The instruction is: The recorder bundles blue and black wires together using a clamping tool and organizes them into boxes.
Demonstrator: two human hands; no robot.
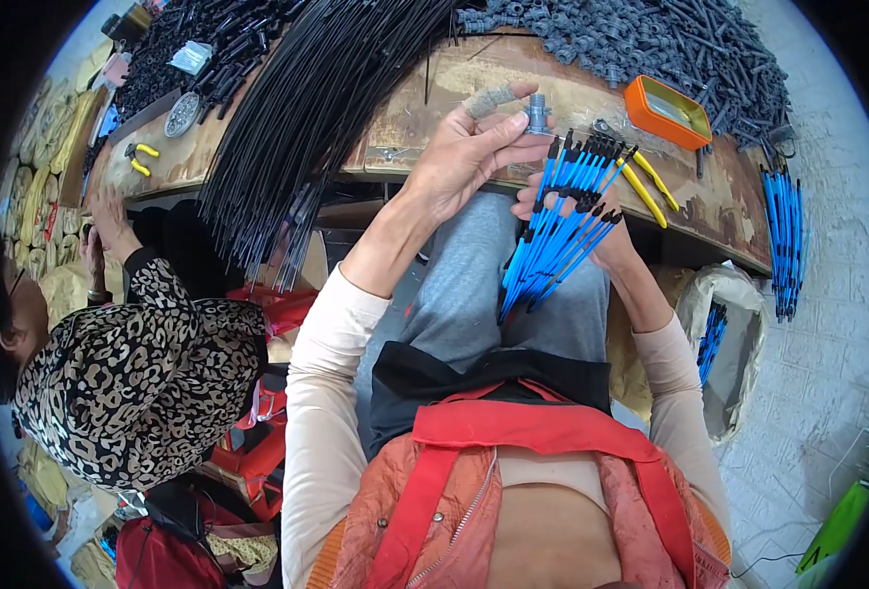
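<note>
My left hand (469, 152) is raised over the table's front edge. Thumb and fingers pinch a small grey ribbed plastic fitting (538, 114), held upright, and one finger is wrapped in tape. To the right of it, my right hand (609, 243) grips a bundle of thin blue rods (550, 245) with black end pieces. The bundle fans out above my lap and covers part of that hand. Yellow-handled pliers (647, 184) lie on the table just beyond the bundle.
Heaped grey plastic parts (601, 37) cover the back right of the worn wooden table (395, 147), beside an orange box (668, 113). Long black rods (307, 108) overhang the edge at left. A co-worker (150, 363) sits to my left. More blue rods (786, 240) are at far right, above a lined bin (734, 393).
</note>
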